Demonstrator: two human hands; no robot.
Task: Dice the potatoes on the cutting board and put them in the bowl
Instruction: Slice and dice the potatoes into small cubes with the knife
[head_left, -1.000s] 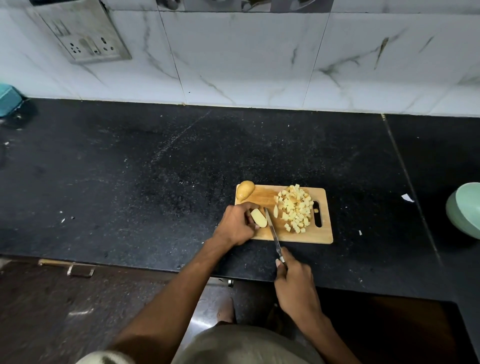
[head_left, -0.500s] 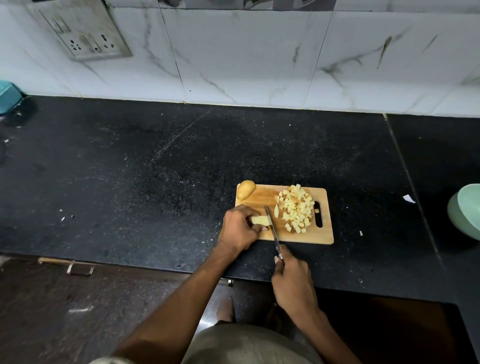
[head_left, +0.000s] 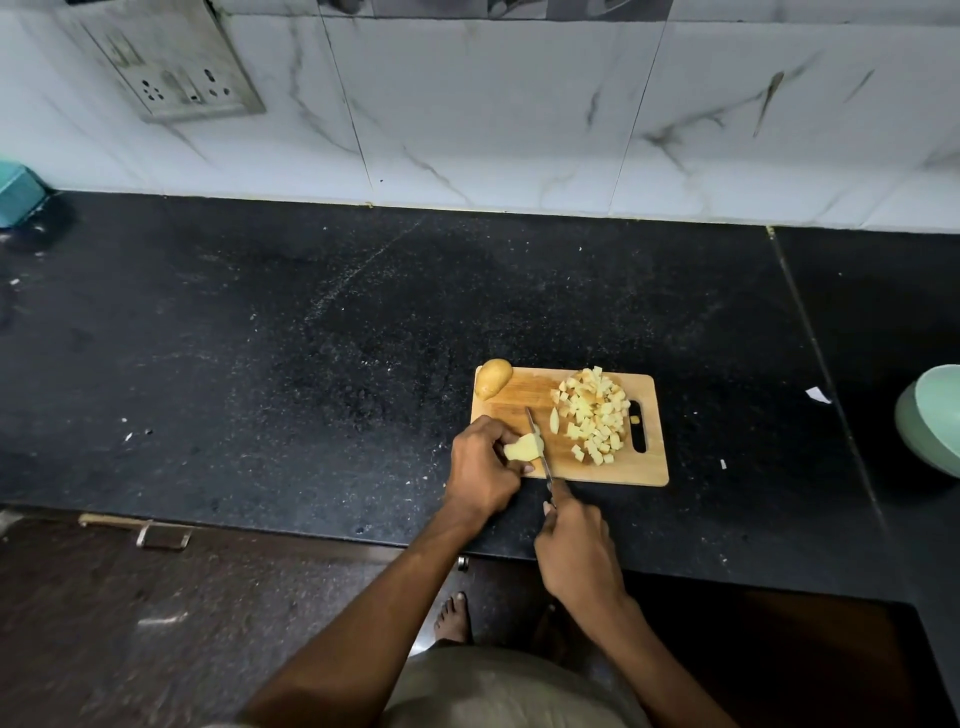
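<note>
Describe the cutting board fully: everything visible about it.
The cutting board is a light wooden rectangle with rounded corners and an oval handle slot near its right edge. It lies flat on the black countertop. A pile of diced potato covers its right half, and one dice sits at the slot. An unpeeled potato piece rests at its far-left corner. At the near-left, the left hand holds a peeled potato piece against the knife held by the right hand.

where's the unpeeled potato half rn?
Head view: the unpeeled potato half sits on the far-left corner of the cutting board, left of the pile of diced potato and beyond the left hand.
</note>
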